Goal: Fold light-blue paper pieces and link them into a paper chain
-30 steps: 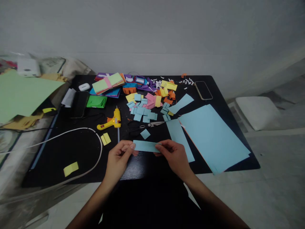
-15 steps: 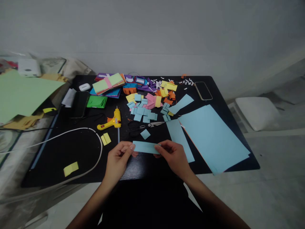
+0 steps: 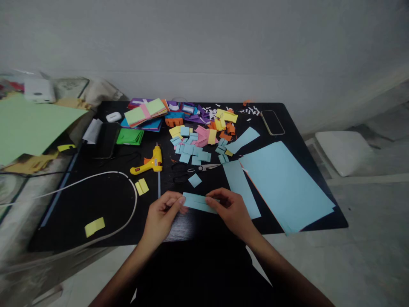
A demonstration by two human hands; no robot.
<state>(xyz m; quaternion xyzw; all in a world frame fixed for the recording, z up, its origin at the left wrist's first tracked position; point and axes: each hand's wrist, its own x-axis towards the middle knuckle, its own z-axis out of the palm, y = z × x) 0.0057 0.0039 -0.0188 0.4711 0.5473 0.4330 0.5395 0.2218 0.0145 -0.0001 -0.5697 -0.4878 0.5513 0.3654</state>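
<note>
My left hand (image 3: 161, 215) and my right hand (image 3: 230, 209) each pinch one end of a light blue paper strip (image 3: 198, 201) just above the black table (image 3: 96, 200) near its front edge. The strip looks folded lengthwise and tilts down toward the right. A small blue square (image 3: 194, 180) lies just beyond it. Black-handled scissors (image 3: 191, 170) rest further back, and a yellow glue gun (image 3: 148, 163) lies to the left of them.
Large light blue sheets (image 3: 284, 183) cover the right side of the table. A heap of small coloured paper pieces (image 3: 198, 136) fills the middle back. A white cable (image 3: 105, 179) loops at the left. A phone (image 3: 272, 122) lies at the back right; yellow scraps (image 3: 95, 226) at front left.
Both hands have drawn closer together on the strip, which now looks narrower, folded over and tilted down to the right. Nothing else on the table has moved.
</note>
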